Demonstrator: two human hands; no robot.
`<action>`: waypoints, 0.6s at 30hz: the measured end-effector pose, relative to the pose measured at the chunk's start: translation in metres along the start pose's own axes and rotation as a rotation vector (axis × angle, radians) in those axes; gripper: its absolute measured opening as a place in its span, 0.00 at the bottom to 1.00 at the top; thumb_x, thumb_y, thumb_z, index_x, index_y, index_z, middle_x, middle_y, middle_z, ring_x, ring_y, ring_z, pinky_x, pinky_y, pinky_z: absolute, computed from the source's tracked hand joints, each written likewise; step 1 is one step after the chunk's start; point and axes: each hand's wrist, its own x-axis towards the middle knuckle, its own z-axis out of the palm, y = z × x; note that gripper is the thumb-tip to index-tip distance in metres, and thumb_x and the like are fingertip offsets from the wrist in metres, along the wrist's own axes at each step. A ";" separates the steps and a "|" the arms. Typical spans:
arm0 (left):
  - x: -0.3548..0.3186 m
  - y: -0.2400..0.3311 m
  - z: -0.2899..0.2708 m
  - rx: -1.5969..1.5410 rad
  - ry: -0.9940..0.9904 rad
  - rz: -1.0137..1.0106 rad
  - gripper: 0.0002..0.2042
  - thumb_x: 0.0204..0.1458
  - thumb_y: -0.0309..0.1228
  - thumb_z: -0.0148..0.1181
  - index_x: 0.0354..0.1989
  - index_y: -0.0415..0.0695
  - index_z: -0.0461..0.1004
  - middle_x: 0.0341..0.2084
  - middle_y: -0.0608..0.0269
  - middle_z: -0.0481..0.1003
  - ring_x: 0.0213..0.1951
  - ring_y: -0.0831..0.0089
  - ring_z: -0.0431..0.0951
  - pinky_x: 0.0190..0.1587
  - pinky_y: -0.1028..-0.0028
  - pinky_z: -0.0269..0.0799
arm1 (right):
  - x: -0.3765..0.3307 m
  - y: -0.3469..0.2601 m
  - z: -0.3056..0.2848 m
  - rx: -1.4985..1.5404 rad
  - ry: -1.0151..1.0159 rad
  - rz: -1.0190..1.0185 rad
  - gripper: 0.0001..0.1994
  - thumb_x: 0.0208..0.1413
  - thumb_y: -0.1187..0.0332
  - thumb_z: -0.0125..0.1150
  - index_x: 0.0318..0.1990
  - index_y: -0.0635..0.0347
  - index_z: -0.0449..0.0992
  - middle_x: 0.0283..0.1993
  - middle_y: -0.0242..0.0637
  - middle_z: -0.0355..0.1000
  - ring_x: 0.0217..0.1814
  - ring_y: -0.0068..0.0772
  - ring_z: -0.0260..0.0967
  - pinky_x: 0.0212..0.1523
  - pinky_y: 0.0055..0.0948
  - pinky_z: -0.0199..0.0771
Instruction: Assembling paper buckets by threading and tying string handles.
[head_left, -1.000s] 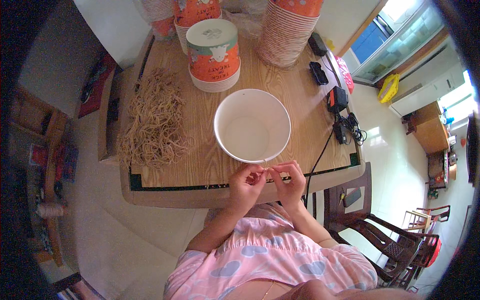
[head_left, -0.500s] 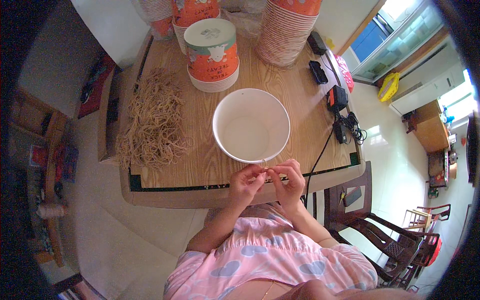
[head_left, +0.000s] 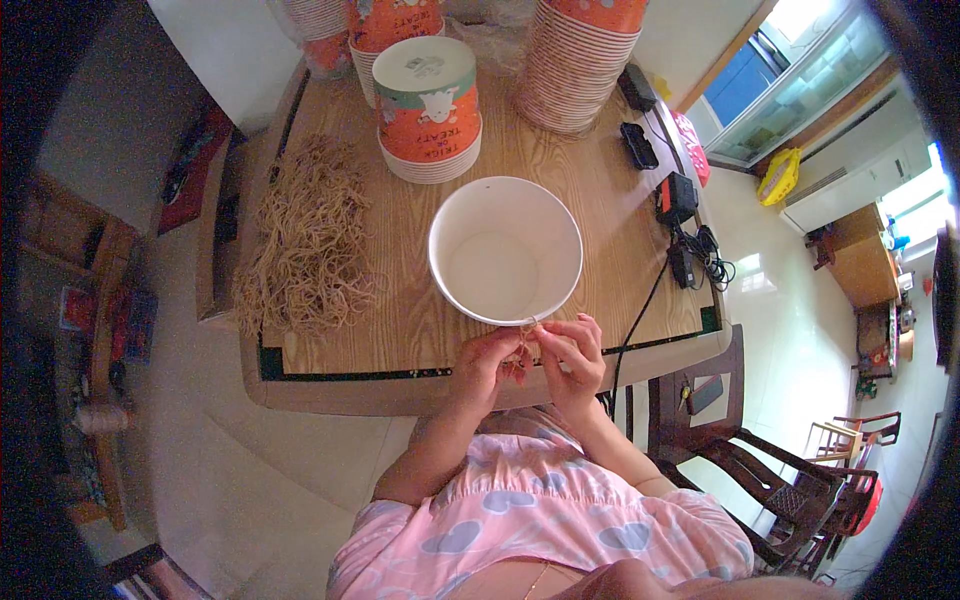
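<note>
A white-lined paper bucket (head_left: pixel 505 250) stands mouth up near the table's front edge, nothing visible inside it. At its near rim my left hand (head_left: pixel 485 368) and my right hand (head_left: pixel 572 362) meet, fingertips pinched on a thin tan cord (head_left: pixel 529 323). The cord loops by the rim; whether it passes through a hole there is too small to tell. A small dark dot shows on the bucket's far rim. To the left lies a loose heap of tan cords (head_left: pixel 308 240).
Behind the bucket stands an upside-down stack of orange paper buckets (head_left: pixel 430 115), with a taller stack (head_left: pixel 580 65) to its right. A black adapter (head_left: pixel 676 198) with cables (head_left: pixel 705 255) sits along the right table edge. A dark wooden chair (head_left: pixel 705 400) stands at the right.
My hands still work at the near rim. The left fingers have turned and curled more, and the right fingers have shifted slightly. The view has moved a little.
</note>
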 end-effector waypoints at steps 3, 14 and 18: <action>-0.001 -0.003 -0.002 0.023 -0.016 0.036 0.11 0.51 0.32 0.49 0.38 0.40 0.73 0.28 0.66 0.72 0.26 0.80 0.70 0.23 0.80 0.66 | -0.001 0.001 -0.001 0.007 -0.007 0.001 0.14 0.38 0.75 0.61 0.36 0.49 0.78 0.36 0.32 0.71 0.37 0.33 0.66 0.47 0.40 0.60; 0.001 0.002 0.000 0.239 0.002 0.079 0.07 0.50 0.25 0.50 0.35 0.39 0.74 0.21 0.69 0.71 0.21 0.83 0.68 0.20 0.84 0.64 | -0.007 0.007 0.002 0.079 -0.047 0.012 0.15 0.37 0.76 0.59 0.37 0.53 0.77 0.36 0.34 0.70 0.39 0.35 0.66 0.47 0.41 0.60; 0.004 -0.003 -0.004 0.225 -0.005 0.098 0.07 0.51 0.25 0.50 0.36 0.38 0.73 0.21 0.69 0.70 0.20 0.83 0.68 0.19 0.83 0.64 | -0.008 0.008 0.004 0.116 -0.042 0.023 0.15 0.37 0.77 0.58 0.37 0.54 0.77 0.35 0.36 0.70 0.39 0.36 0.66 0.46 0.41 0.60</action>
